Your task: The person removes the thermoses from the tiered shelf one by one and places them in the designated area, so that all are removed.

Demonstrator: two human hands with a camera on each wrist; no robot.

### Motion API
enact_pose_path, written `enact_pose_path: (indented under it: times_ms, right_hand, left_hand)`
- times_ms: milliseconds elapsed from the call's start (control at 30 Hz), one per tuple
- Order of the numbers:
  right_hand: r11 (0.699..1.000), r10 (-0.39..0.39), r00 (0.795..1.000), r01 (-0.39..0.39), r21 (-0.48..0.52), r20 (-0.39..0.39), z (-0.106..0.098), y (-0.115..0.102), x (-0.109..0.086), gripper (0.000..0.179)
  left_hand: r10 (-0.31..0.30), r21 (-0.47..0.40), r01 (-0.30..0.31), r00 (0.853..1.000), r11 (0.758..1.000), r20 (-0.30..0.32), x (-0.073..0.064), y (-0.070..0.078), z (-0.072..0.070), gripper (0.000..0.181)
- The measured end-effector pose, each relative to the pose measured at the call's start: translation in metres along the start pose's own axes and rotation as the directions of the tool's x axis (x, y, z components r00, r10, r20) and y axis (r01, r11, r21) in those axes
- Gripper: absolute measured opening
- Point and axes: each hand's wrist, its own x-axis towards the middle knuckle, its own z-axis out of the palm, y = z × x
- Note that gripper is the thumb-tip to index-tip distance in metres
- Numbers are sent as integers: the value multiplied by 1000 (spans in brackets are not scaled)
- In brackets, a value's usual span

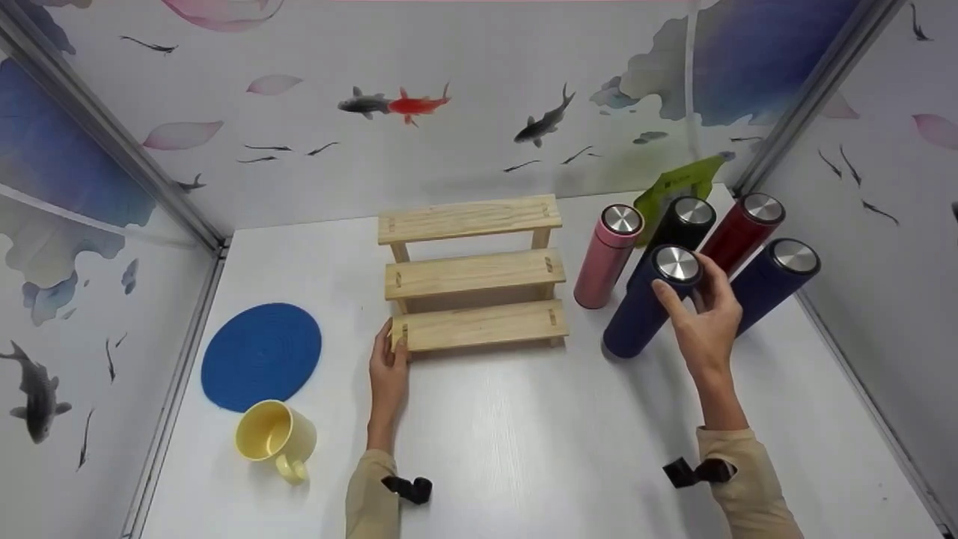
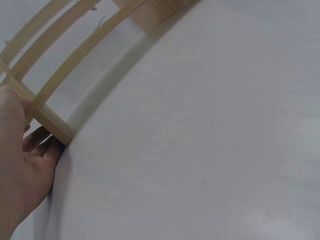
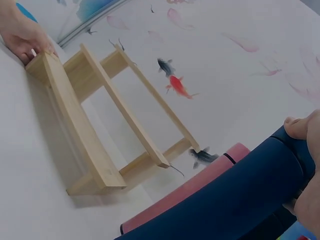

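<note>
A three-tier wooden step shelf (image 1: 479,326) stands in the middle of the table. My left hand (image 1: 388,367) grips the left end of its lowest step, thumb in front and fingers round the side; the left wrist view also shows the hand (image 2: 30,170) at that end. On the right, my right hand (image 1: 705,322) holds a navy blue thermos flask (image 1: 636,318) near its steel-topped lid. This flask leans a little in the head view, and whether its base touches the table I cannot tell. Just left of it is a pink thermos flask (image 1: 605,258).
Behind the held flask stand a black flask (image 1: 682,224), a red flask (image 1: 737,232) and a green pouch (image 1: 673,187). Another navy flask (image 1: 771,284) is at the right. A blue round mat (image 1: 262,355) and a yellow mug (image 1: 277,434) lie left. Printed walls (image 1: 464,150) enclose the table.
</note>
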Motion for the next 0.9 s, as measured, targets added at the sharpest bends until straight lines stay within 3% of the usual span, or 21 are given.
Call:
enact_pose_path:
  times_ms: [833, 900]
  right_hand:
    - [997, 67, 988, -72, -31, -141, -24, 28, 21, 61]
    - [996, 74, 986, -80, -34, -149, -25, 30, 22, 62]
  left_hand:
    - [27, 2, -27, 1000, 1000, -7, 0, -2, -1, 52]
    - [16, 0, -16, 1000, 1000, 1, -2, 4, -1, 53]
